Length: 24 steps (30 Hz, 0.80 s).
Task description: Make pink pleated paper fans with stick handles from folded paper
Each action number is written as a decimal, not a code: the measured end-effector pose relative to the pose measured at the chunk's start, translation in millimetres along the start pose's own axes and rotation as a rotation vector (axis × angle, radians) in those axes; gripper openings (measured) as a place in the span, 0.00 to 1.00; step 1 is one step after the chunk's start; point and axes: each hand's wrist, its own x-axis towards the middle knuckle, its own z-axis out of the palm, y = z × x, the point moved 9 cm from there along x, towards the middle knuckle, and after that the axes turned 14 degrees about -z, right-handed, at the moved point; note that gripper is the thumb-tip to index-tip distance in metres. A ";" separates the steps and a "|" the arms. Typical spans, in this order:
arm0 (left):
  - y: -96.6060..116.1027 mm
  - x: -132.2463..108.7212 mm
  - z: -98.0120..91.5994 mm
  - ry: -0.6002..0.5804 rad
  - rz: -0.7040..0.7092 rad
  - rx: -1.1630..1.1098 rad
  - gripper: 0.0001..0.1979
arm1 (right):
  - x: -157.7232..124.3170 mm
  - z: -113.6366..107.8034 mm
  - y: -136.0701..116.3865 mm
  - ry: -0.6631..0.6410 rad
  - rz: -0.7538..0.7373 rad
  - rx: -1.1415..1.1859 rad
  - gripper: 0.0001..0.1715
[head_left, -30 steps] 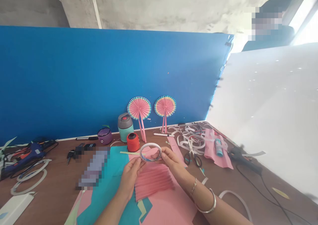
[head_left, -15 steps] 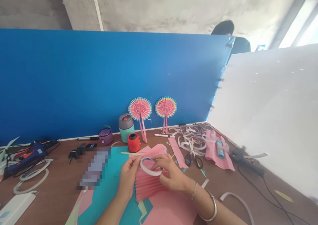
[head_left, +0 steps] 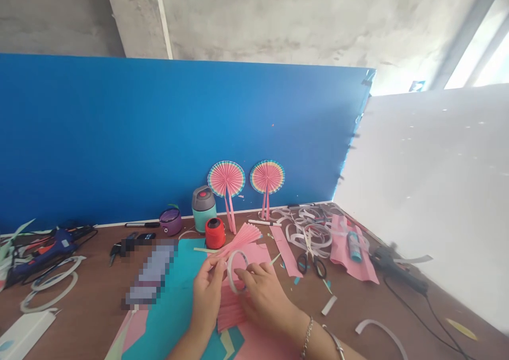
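A white roll of tape stands on edge between my two hands, above a pleated pink paper that fans up at its far end. My left hand pinches the roll's left rim with closed fingers. My right hand has its fingers closed on the roll's right side and presses down on the pleats. Flat pink and teal paper sheets lie under both hands on the brown table.
Two finished paper fans lean on the blue partition. A red thread spool, teal bottle, scissors, glue stick, paper strips and two glue guns lie around. A white board walls the right side.
The tape roll came down from raised and flat to low and on edge against the pleated paper. Both hands drew nearer. The pleats' far end fanned upward. The person behind the partition left view.
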 end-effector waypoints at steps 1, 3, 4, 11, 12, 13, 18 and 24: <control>0.4 0.0 1.2 -0.016 0.004 -0.023 0.16 | -0.7 2.2 -0.4 0.009 -0.013 0.014 0.27; 0.2 0.5 3.7 -0.050 0.003 -0.052 0.15 | -2.5 2.7 0.0 0.032 -0.015 0.066 0.28; -0.4 0.8 5.1 -0.067 -0.001 -0.055 0.15 | -3.5 1.1 1.0 0.041 -0.001 0.092 0.29; 7.4 -3.7 7.5 -0.072 0.105 0.059 0.14 | -1.2 -19.7 7.0 0.070 0.046 0.009 0.30; 9.4 -5.0 7.1 -0.059 0.125 0.083 0.14 | -0.8 -22.2 9.5 0.085 0.051 -0.027 0.26; 11.1 -6.2 7.0 -0.050 0.140 0.108 0.14 | -0.7 -24.0 12.6 0.100 0.060 -0.055 0.22; 16.2 -9.8 8.5 -0.038 0.184 0.189 0.13 | -4.3 -27.5 25.0 0.158 0.118 -0.056 0.14; 10.3 -4.4 8.3 -0.059 0.129 0.137 0.14 | -5.4 -36.8 25.8 0.195 0.164 -0.034 0.13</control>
